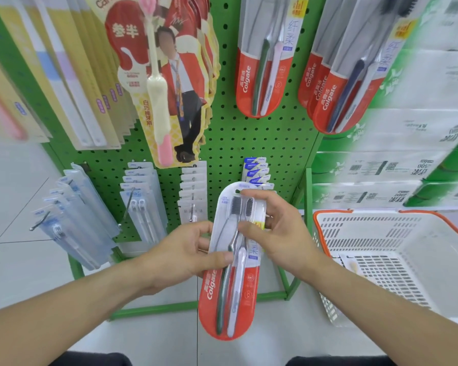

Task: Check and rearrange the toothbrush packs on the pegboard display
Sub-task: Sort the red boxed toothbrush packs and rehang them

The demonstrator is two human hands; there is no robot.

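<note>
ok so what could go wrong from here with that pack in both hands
The toothbrush pack is pinched only near its top by the left hand and right hand; its long lower end hangs free and could slip. Rehanging it, the bare hooks on the pegboard might snag a hand.

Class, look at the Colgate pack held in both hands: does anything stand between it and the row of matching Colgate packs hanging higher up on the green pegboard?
Nothing visible blocks it. The held Colgate pack, gripped by the left hand and right hand, sits below the hanging Colgate packs. Only bare pegboard lies between; the blue-topped packs hang behind its top.
</note>
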